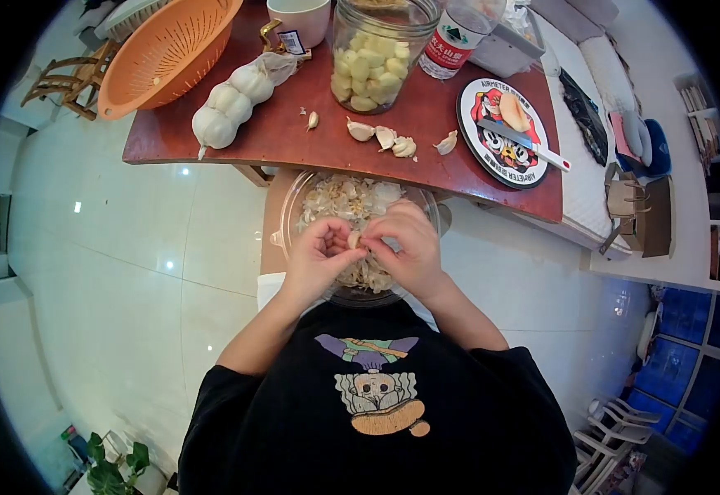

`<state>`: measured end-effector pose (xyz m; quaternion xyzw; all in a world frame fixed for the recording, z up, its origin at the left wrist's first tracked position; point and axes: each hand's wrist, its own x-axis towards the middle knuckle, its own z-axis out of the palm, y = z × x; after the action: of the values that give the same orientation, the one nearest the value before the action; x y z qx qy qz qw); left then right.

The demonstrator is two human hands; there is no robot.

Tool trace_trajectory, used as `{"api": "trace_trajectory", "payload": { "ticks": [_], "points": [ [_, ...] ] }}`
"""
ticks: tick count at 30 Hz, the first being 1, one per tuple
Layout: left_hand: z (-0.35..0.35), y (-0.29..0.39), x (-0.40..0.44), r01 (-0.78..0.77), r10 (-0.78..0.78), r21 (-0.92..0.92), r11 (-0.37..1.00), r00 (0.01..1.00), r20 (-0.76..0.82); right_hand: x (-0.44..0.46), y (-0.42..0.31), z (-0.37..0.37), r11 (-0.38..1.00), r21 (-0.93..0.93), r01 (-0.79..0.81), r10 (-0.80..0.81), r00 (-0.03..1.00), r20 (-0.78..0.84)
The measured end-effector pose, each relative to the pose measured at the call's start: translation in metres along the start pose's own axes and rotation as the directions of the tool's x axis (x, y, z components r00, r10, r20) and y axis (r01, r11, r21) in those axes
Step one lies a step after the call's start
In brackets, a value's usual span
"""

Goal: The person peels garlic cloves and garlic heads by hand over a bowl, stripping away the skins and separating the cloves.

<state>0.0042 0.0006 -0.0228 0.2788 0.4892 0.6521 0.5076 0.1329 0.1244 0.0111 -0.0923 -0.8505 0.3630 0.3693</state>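
Between my fingertips is a small garlic clove (354, 239), held over a clear bowl (286, 216) full of papery garlic skins (339, 198). My left hand (320, 257) pinches the clove from the left, its fingers curled. From the right, my right hand (409, 250) closes thumb and forefinger at the clove's edge. Several unpeeled cloves (384, 138) lie along the front of the red-brown table (178, 148), with a single clove (313, 120) to their left. Behind them stands a glass jar (380, 97) holding peeled cloves (368, 66).
Whole garlic bulbs (232, 103) rest on the table beside an orange colander (170, 58). To the right, a knife (525, 143) lies across a round cartoon plate (504, 169). A red-labelled bottle (450, 48) and a white cup (302, 18) stand farther back.
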Motion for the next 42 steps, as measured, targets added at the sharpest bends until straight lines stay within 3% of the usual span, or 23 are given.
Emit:
{"api": "trace_trajectory", "payload": {
  "ticks": [4, 10, 13, 16, 19, 22, 25, 28, 31, 34, 40, 42],
  "points": [
    [-0.003, -0.004, 0.000, 0.000, 0.000, -0.014, 1.000, 1.000, 0.024, 0.000, 0.004, 0.002, 0.999, -0.011, 0.050, -0.050, 0.998, 0.031],
    [-0.011, -0.005, 0.003, 0.160, -0.121, -0.465, 0.871, 0.986, 0.112, -0.003, 0.006, 0.002, 0.996, 0.080, 0.043, -0.050, 0.995, 0.087],
    [-0.013, -0.008, 0.003, 0.217, -0.154, -0.583, 0.783, 0.976, 0.157, -0.003, 0.003, 0.001, 0.981, 0.183, -0.067, 0.053, 0.995, 0.079],
    [-0.019, -0.008, 0.005, 0.212, -0.181, -0.616, 0.759, 0.977, 0.113, -0.009, 0.007, 0.004, 0.896, 0.377, -0.233, 0.268, 0.963, -0.042],
    [-0.019, -0.004, 0.007, 0.140, -0.123, -0.535, 0.833, 0.990, 0.067, -0.005, 0.007, -0.005, 0.971, 0.118, -0.208, 0.209, 0.978, 0.004],
    [-0.013, -0.002, 0.007, 0.066, -0.079, -0.279, 0.958, 0.996, -0.035, -0.007, 0.013, -0.003, 0.981, -0.109, -0.162, 0.173, 0.980, 0.102],
    [-0.012, -0.003, 0.005, 0.044, -0.046, -0.047, 0.998, 0.998, -0.044, -0.003, 0.004, 0.000, 0.964, -0.146, -0.223, 0.231, 0.972, 0.040],
    [-0.008, -0.009, 0.005, -0.015, 0.017, 0.037, 0.999, 0.998, -0.058, 0.000, 0.000, 0.000, 0.976, -0.133, -0.175, 0.185, 0.980, 0.072],
    [-0.003, -0.008, 0.004, -0.100, 0.147, 0.344, 0.934, 0.983, -0.113, -0.002, 0.003, 0.003, 0.972, -0.146, -0.185, 0.200, 0.975, 0.100],
    [-0.002, 0.000, 0.005, -0.210, 0.290, 0.586, 0.782, 0.956, -0.044, -0.003, 0.001, 0.004, 0.961, -0.158, -0.226, 0.243, 0.965, 0.097],
    [0.001, 0.013, 0.005, -0.341, 0.413, 0.719, 0.605, 0.907, 0.083, -0.010, 0.011, 0.006, 0.914, 0.090, -0.396, 0.374, 0.907, 0.192],
    [0.003, 0.017, 0.003, -0.340, 0.414, 0.766, 0.546, 0.904, 0.106, -0.009, 0.009, 0.004, 0.907, 0.089, -0.411, 0.386, 0.898, 0.212]
  ]
}}
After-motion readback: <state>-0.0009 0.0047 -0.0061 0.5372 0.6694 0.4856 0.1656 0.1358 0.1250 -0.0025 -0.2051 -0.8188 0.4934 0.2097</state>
